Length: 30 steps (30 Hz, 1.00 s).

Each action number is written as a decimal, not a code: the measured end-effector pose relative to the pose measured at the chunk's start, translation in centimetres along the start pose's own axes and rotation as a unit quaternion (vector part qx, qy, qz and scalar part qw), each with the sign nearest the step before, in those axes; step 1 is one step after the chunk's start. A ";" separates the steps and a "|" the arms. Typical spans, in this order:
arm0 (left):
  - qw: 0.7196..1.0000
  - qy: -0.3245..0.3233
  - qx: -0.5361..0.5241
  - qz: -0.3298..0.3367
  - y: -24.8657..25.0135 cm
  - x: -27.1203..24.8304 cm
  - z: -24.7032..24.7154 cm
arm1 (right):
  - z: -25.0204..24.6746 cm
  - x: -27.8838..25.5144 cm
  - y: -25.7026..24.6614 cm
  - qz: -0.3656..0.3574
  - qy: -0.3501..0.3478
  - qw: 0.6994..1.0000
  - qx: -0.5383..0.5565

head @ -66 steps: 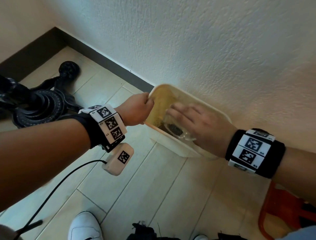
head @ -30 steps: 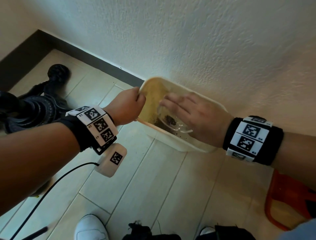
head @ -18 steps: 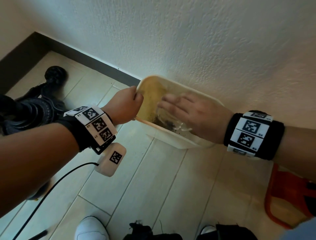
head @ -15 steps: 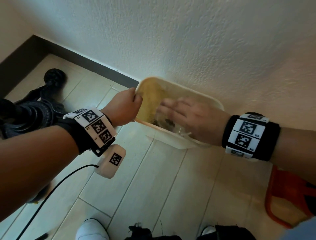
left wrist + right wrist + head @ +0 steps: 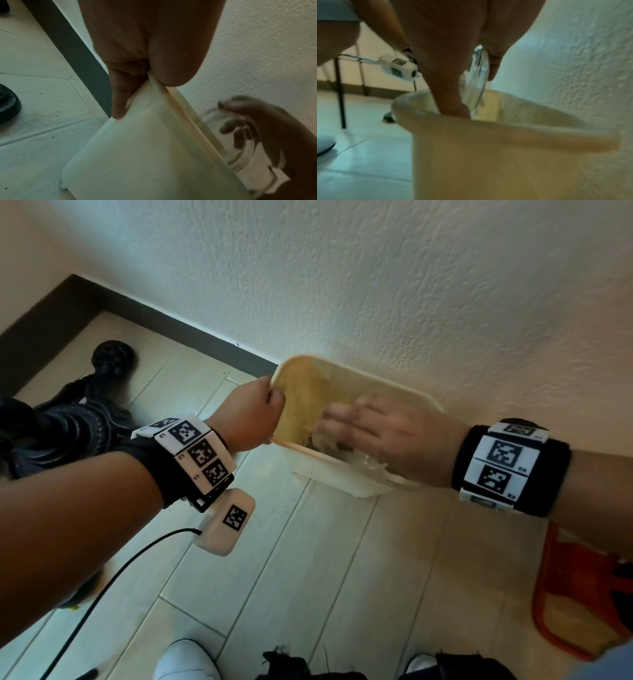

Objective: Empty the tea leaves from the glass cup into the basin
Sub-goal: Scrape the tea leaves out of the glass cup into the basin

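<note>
Since a moment ago you are dipping the cup [image 5: 368,455] lower into the basin [image 5: 346,474], mid-frame by the wall. Your right hand [image 5: 387,436] is curling round the slippery, fragile glass; grip its body. Your left hand [image 5: 248,419] is pinching the light, flexing rim.

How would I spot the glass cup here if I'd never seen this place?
Find the white textured wall; at its foot a cream basin is tilted up. Inside it, the right hand holds the glass cup, the only see-through thing there.
</note>
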<state>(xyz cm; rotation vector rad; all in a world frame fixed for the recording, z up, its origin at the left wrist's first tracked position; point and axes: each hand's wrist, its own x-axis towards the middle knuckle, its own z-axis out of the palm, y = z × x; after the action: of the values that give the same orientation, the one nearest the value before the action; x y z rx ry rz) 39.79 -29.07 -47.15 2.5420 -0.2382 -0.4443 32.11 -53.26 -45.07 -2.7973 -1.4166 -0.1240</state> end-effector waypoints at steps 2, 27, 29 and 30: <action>1.000 -0.001 -0.001 0.000 0.0 0.0 0.1 | 0.0 -0.3 -0.1 -0.018 -0.009 1.000 -0.002; 1.000 0.006 -0.010 -0.017 -0.4 0.1 0.0 | 0.0 0.5 -0.4 0.010 0.033 0.999 -0.003; 1.000 0.011 -0.005 -0.014 -0.3 0.2 -0.1 | -0.3 0.5 -0.5 -0.006 0.031 1.000 -0.001; 1.000 0.011 -0.007 -0.014 -0.3 0.3 -0.1 | -0.3 0.6 -0.5 0.004 0.040 0.999 -0.002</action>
<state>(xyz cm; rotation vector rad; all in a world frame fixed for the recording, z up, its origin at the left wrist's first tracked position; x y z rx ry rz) 40.08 -28.86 -47.33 2.5373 -0.1918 -0.4274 32.05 -52.54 -44.70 -2.7667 -1.3888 -0.2344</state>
